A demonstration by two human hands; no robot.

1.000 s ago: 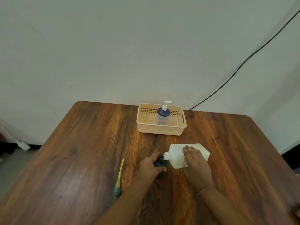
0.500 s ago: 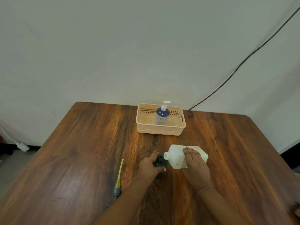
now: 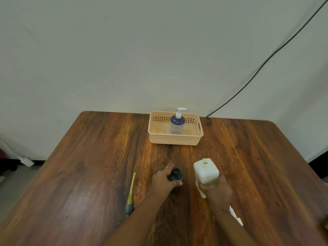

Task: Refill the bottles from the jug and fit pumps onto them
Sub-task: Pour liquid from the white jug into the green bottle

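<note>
ok so the jug (image 3: 205,172) just swung back upright at lower centre-right, right hand (image 3: 217,192) wrapped round its base, left hand (image 3: 163,181) gripping the open dark bottle (image 3: 175,174) beside it, so I reckon that pour's done and the yellow-tubed pump (image 3: 130,194) at lower left goes on next.

Wide bare table (image 3: 88,157) flanks the basket (image 3: 175,140), which stands far middle with a pump bottle (image 3: 177,124) inside. Nearer, only a narrow gap parts the dark bottle (image 3: 174,174) from the white jug (image 3: 206,172); a pump (image 3: 131,192) lies to their left.
</note>
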